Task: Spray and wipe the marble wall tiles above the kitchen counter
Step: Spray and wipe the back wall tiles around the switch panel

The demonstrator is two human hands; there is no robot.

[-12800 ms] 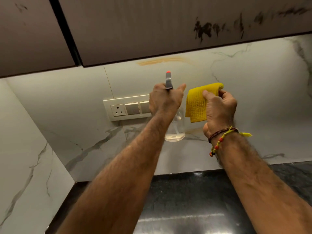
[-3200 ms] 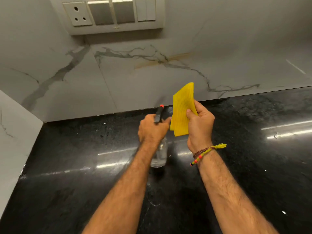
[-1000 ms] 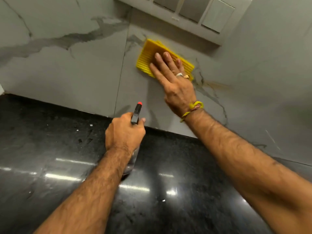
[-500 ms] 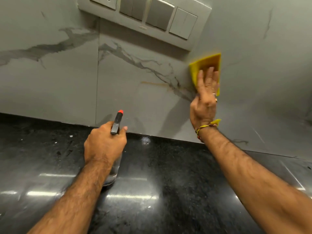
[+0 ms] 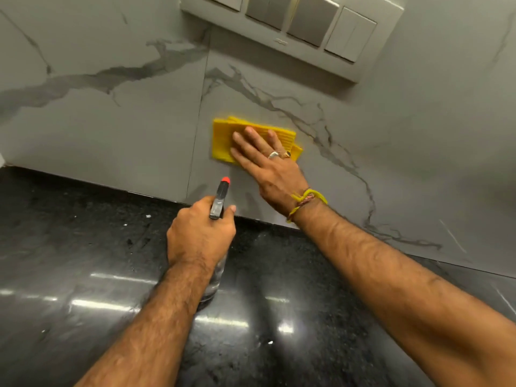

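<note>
The marble wall tiles (image 5: 111, 121) are grey-white with dark veins and rise behind the counter. A folded yellow cloth (image 5: 223, 138) lies flat against the wall below the switch plate. My right hand (image 5: 268, 166) presses it there with fingers spread. My left hand (image 5: 199, 233) is wrapped around the neck of a clear spray bottle (image 5: 220, 199) with a grey head and red nozzle tip. The bottle stands on the counter, its body mostly hidden behind my hand and wrist.
A black polished stone counter (image 5: 83, 275) fills the lower half and meets the wall along a slanted edge. A white switch and socket plate (image 5: 293, 26) juts from the wall above the cloth. A vertical tile joint (image 5: 199, 107) runs just left of the cloth.
My right hand has slid the yellow cloth leftward and down along the wall, from right of the switch plate to below it. The left hand stays on the bottle.
</note>
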